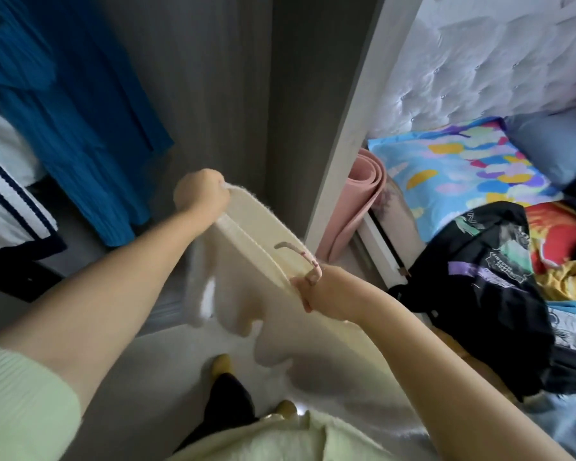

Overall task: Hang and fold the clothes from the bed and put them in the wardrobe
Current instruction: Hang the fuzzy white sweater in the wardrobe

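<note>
You are standing between an open wardrobe and a bed, holding a cream, fuzzy knitted garment (243, 294) stretched out in front of you at its top edge. Your left hand (202, 193) is clenched around the far end of that edge. Your right hand (326, 291) grips the near end together with the hook of a pale pink clothes hanger (308, 261), which sits inside the neckline. The garment hangs down blurred, well clear of the floor.

You appear to be in the hanging step: the knit looks already threaded on its hanger, or nearly so. The next move likely calls for settling the shoulders, then lifting the hook to the rail inside the grey wardrobe (213, 78), beside the teal pleated dress (90, 134) hanging there.

More clothes wait on the bed (479, 168) to your right, including a crumpled black printed T-shirt (486, 277). Its white lettering is too small and creased to read.
</note>
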Tool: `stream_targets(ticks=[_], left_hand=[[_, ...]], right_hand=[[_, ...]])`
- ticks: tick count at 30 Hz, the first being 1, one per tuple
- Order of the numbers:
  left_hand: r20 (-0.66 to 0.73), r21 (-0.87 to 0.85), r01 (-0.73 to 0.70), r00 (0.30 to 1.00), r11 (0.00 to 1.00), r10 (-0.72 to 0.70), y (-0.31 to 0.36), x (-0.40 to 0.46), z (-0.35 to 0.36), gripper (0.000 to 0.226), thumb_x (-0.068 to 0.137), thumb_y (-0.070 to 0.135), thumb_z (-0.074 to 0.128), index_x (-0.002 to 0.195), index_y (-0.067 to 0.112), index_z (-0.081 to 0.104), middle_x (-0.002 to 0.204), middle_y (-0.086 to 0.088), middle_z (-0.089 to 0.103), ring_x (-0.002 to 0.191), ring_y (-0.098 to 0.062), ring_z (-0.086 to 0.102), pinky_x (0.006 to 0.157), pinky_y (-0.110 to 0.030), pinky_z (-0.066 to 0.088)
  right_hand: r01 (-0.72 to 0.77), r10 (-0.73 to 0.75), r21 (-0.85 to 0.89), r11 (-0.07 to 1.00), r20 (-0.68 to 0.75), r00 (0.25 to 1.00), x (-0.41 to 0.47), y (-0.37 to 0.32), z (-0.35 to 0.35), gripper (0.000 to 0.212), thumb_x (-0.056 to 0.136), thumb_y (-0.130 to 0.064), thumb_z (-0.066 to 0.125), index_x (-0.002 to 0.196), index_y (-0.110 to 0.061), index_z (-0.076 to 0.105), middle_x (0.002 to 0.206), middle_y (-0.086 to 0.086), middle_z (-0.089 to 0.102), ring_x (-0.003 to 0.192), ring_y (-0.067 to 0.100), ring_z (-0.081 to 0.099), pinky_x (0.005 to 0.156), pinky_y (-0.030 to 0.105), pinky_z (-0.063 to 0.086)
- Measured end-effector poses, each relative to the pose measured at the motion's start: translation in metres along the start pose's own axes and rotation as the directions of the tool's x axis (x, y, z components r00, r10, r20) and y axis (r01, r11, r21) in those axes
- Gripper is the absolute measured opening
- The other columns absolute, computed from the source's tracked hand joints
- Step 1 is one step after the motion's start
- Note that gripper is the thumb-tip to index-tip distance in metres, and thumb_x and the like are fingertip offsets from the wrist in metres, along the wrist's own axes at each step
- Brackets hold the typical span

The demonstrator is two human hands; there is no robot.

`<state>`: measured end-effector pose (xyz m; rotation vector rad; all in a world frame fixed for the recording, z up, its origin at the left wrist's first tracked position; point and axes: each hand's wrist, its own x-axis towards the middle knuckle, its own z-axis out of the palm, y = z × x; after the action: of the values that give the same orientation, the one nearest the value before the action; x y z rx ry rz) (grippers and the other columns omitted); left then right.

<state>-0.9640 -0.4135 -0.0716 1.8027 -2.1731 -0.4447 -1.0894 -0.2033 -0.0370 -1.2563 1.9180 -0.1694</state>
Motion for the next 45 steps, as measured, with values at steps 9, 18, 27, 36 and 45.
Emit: stream_targets(ticks=[9,18,27,36,45], left_hand=[[0.175,-0.223,-0.274,0.933,0.936,0.315,0.021,-0.042,-0.023,0.021,0.075,0.003,0.048,0.064,0.016,0.059,0.062,-0.003,0.054,0.065,-0.026,0.049,0.055,-0.029,0.035],[0.355,-0.531,-0.237,0.81,0.813,0.468,0.019,-0.037,-0.057,0.027,0.089,0.005,0.052,0.103,0.017,0.071,0.081,0.004,0.062,0.069,-0.007,0.055,0.059,-0.016,0.049],[0.022,-0.218,-0.684,0.71,0.696,0.704,0.038,-0.027,-0.077,0.046,0.089,0.058,0.048,0.059,0.026,0.034,0.06,0.007,0.04,0.058,-0.008,0.04,0.058,-0.034,0.031],[-0.283,-0.298,-0.609,0.792,0.735,0.542,-0.011,0.014,-0.101,0.057,0.082,0.063,0.043,0.061,0.01,0.046,0.052,0.002,0.041,0.051,-0.014,0.042,0.053,-0.034,0.032],[-0.296,-0.24,-0.608,0.788,0.757,0.539,-0.006,0.023,-0.129,0.05,0.079,0.064,0.041,0.058,0.019,0.04,0.051,0.006,0.038,0.049,-0.006,0.039,0.05,-0.027,0.028]], right_hand=[[-0.068,0.062,0.129,0.989,0.047,0.997,0.008,-0.013,-0.056,0.047,0.1,-0.045,0.036,0.067,-0.016,0.051,0.054,-0.001,0.035,0.045,0.013,0.028,0.041,0.019,0.03],[0.066,-0.069,0.133,0.989,0.018,0.997,0.015,-0.045,-0.087,0.04,0.099,-0.041,0.041,0.08,-0.013,0.063,0.059,0.004,0.034,0.047,0.014,0.026,0.047,0.024,0.026],[0.305,-0.293,0.1,0.947,-0.119,0.949,-0.02,-0.067,-0.144,0.027,0.094,-0.032,0.057,0.072,-0.018,0.065,0.039,-0.01,0.041,0.035,0.006,0.034,0.04,0.016,0.03],[0.443,-0.779,-0.659,0.607,-0.386,0.494,-0.037,0.024,-0.167,0.043,0.07,0.013,0.066,0.085,-0.021,0.046,0.097,-0.006,0.044,0.097,-0.041,0.022,0.077,-0.013,0.014],[0.371,-0.54,-0.47,0.801,-0.297,0.787,-0.012,-0.03,-0.154,0.029,0.095,-0.052,0.037,0.099,-0.026,0.047,0.079,-0.003,0.06,0.077,0.018,0.06,0.078,0.036,0.047]])
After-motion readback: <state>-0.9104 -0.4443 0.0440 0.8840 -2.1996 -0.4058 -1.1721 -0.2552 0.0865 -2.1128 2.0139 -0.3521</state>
